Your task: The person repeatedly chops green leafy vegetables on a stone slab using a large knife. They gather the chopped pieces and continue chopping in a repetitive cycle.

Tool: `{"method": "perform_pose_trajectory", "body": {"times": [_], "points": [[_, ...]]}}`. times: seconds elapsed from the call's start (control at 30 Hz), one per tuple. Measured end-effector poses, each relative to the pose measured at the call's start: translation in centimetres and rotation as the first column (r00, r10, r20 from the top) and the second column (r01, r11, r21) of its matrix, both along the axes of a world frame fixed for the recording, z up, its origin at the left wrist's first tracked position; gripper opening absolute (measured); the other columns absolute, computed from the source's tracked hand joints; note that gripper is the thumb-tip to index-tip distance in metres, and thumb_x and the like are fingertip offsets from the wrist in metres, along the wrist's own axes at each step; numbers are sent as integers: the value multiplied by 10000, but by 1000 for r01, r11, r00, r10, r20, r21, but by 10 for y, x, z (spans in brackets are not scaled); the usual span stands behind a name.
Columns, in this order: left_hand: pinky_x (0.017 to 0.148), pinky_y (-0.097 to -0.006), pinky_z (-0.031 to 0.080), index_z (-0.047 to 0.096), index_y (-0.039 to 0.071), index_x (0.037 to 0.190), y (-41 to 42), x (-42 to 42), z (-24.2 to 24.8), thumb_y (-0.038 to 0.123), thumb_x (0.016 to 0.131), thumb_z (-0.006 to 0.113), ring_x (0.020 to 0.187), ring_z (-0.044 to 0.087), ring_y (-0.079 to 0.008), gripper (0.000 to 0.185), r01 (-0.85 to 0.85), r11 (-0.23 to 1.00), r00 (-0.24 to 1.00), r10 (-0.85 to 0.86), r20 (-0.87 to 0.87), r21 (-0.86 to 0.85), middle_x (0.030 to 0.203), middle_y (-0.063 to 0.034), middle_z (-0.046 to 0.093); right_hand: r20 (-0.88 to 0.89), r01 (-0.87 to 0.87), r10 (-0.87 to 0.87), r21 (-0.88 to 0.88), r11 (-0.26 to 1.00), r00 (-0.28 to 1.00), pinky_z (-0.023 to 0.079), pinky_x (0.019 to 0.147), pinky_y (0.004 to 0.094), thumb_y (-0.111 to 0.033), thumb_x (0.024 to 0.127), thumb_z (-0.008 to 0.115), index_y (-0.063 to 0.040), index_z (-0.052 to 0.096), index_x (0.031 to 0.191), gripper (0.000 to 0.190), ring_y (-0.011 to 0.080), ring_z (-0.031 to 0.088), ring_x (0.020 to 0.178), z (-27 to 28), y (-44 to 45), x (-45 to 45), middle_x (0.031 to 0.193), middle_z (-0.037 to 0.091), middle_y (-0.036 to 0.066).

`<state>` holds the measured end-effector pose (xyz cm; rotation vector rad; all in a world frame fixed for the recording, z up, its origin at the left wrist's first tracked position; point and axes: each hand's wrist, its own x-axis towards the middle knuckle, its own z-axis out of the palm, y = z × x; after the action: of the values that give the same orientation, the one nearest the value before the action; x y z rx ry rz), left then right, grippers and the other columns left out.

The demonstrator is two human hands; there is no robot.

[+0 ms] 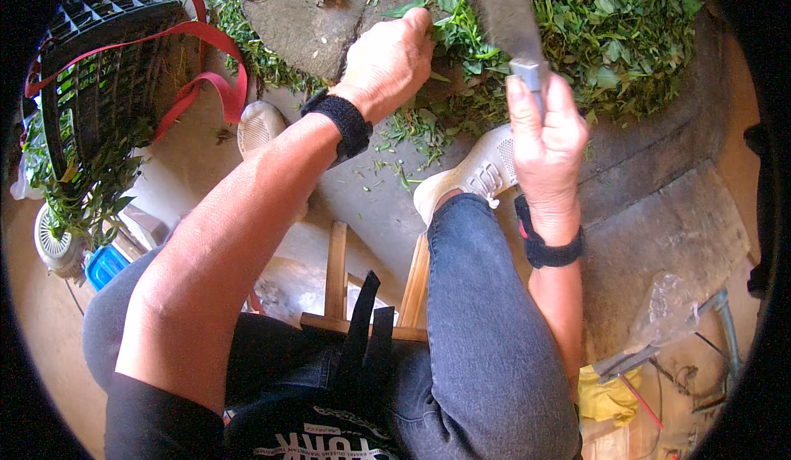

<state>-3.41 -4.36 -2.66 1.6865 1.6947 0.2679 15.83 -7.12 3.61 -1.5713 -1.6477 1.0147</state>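
My right hand [547, 126] grips the grey handle of a large knife [507, 12]. Its broad blade is blurred, points up and away, and runs out of the top of the picture. On the round wooden chopping block [296, 33] my left hand [392, 58] is closed around a bunch of leafy green stems [457, 27]; the fist hides part of them. The blade is to the right of that hand, over the greens. A large heap of cut leaves [618, 33] lies to the right of the block, and more scraps surround its base.
At left, a black plastic crate basket [111, 58] with a red strap [232, 89] holds leafy stems [80, 194]. Below it are an electric motor [59, 237] and a blue container [106, 266]. A worn board [667, 231], clear plastic bag [664, 311] and yellow bag [612, 398] lie right.
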Motion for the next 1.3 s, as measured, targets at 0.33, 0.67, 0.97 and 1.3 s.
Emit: {"method": "perform_pose_trajectory", "body": {"times": [0.33,0.67,0.97,1.3], "points": [[530,-455,530,524,49,867,-20,-22,7,265,929,571,660,662,-373,229,279,951,933,-235,-274,135,746,-178,647,251,-70,102,-130,989,963,474,528,494,-257,955,611,-54,546,891,223,419,642,638,-11,-4,-11,680,641,195],[532,-451,537,548,24,822,-16,-18,3,148,861,545,607,669,-361,130,367,926,906,-334,-262,86,690,-184,646,230,-101,112,-55,993,967,469,505,485,-212,947,630,-51,537,927,188,398,637,606,-2,1,-24,663,629,185],[546,-464,547,577,7,810,-17,-19,1,136,831,537,608,676,-377,137,367,924,914,-336,-228,110,661,-207,655,227,-106,104,-4,994,968,462,502,495,-220,936,646,-56,544,923,193,393,629,587,2,0,-21,648,624,176],[568,-461,552,576,5,826,-17,-21,0,137,845,527,630,679,-382,143,354,929,920,-327,-215,104,699,-213,663,220,-123,121,-5,992,968,476,525,487,-227,946,631,-56,541,916,195,403,634,621,1,3,-25,686,636,178]]}}
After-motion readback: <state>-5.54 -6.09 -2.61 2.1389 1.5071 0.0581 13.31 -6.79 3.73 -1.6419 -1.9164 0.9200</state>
